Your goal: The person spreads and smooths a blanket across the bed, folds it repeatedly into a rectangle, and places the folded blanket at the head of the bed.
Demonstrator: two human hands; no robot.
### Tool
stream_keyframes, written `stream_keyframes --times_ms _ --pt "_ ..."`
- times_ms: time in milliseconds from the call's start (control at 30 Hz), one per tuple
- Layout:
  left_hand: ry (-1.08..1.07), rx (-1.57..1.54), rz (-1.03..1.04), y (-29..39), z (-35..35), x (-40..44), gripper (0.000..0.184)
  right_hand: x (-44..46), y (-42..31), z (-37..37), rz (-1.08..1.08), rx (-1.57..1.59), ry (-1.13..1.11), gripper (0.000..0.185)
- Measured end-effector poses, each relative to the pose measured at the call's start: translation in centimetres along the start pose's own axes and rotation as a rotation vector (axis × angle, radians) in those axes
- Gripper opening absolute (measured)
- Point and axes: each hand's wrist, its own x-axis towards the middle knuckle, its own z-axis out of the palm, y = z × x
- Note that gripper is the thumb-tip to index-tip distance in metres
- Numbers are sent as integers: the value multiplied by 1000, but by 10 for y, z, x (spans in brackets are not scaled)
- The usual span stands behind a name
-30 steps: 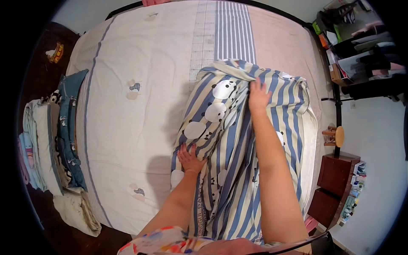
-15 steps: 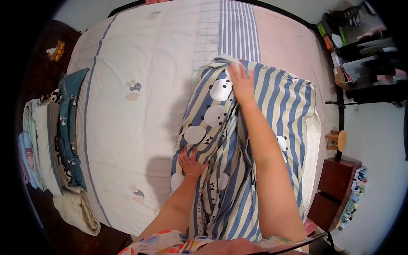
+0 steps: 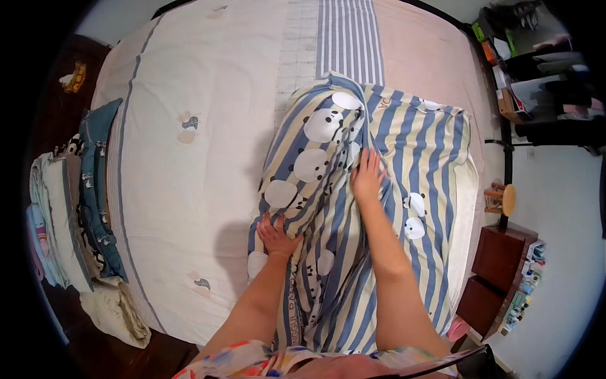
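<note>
Resting on a striped panda-print cover (image 3: 344, 230), the left hand (image 3: 276, 237) is lying with fingers spread, the right hand (image 3: 367, 178) touching a fold, fingers slightly apart; on the bed's (image 3: 170, 208) right side, the cover is showing partial lettering (image 3: 293, 316), "NGGUL PA."

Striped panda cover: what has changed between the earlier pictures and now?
The right hand has moved from near the far end of the striped panda cover back toward the person, lying nearer its middle. At the far end, a white panda print shows more fully. No new grip is visible.

The left hand stays on the cover's left side; the stool and folded bedding stay put.
</note>
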Motion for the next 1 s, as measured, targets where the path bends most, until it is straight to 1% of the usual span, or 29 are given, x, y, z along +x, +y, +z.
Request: stream_keyframes --times_ms 33,67,100,133,167,200,267,300,333,400,500,600,733,800,833,900,967,1000 --pt "-27 11 -15 0 0 -1 101 -39 0 -11 15 -51 -66 70" --pt "35 12 46 -1 -1 0 105 -81 7 -10 72 -39 -96 72" --pt "9 33 23 1 0 -1 105 -127 13 -17 82 -88 -138 76" --pt "-16 57 -1 3 0 -2 105 -173 20 -19 137 -81 -188 80" --pt "-40 83 -27 3 1 -2 106 -213 19 -34 180 -72 -282 83" --pt "-25 45 -8 1 2 -2 106 -259 24 -36 134 -71 -270 89" --pt "6 1 14 3 -2 0 101 -331 22 -44 185 -52 -381 97" --pt "22 -20 25 3 -6 2 99 -352 19 -45 211 -40 -436 100" --pt "-17 15 -3 8 -12 4 99 -358 16 -44 218 -57 -465 104" --pt "68 17 30 6 -6 1 100 -356 16 -35 240 -93 -512 111" --pt "132 14 63 7 -5 0 102 -358 17 -23 225 -169 -501 116" --pt "131 14 59 11 -13 1 100 -356 17 -25 238 -182 -576 118" --pt "96 31 24 17 -25 4 100 -353 21 -18 279 -197 -689 122" --pt "57 39 10 22 -35 6 100 -351 22 -17 281 -219 -704 123" --pt "109 15 50 20 -36 5 98 -353 22 -17 282 -226 -713 123" --pt "72 -5 34 24 -52 -2 102 -351 19 -21 292 -242 -733 123" --pt "-38 18 61 26 -83 -19 106 -352 18 -22 295 -236 -713 125" --pt "-38 59 90 25 -91 -37 106 -353 19 -20 297 -226 -704 125"
